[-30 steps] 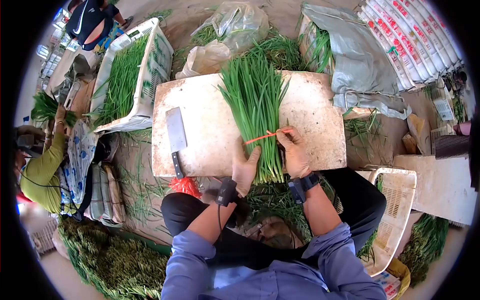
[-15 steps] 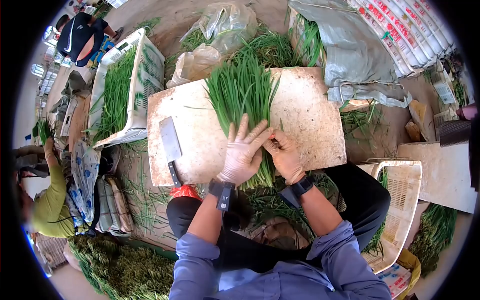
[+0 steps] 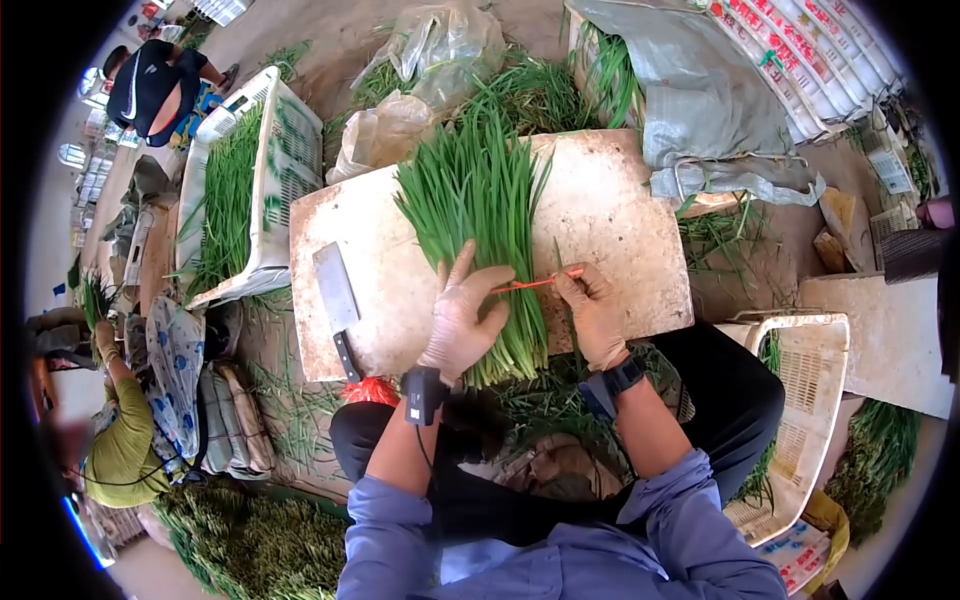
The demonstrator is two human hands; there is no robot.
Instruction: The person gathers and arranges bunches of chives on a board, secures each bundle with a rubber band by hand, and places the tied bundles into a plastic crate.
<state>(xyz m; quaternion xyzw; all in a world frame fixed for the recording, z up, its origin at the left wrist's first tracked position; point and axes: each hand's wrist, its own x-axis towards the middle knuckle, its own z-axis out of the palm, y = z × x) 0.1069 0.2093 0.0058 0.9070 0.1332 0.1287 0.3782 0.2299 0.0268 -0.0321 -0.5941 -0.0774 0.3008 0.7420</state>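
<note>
A thick bunch of green chives lies on a worn pale board, its cut ends toward me. Over the bunch stretches a thin red band, between my two hands. My left hand, in a pale thin glove, rests on the left side of the bunch, a finger raised; its other fingers curl at the band's left end. My right hand, gloved likewise, pinches the other end just right of the bunch. One loose leaf hangs by the right fingers. A cleaver lies at the board's left.
White crates of chives stand at left and right. Plastic bags and loose chives lie beyond the board. A grey sheet covers a container at back right. Two other people work at left. A chive heap lies front left.
My right hand has moved right and slightly down, drawing the red band out across the bunch. My left hand has shifted left, its fingers less flat on the chives.
</note>
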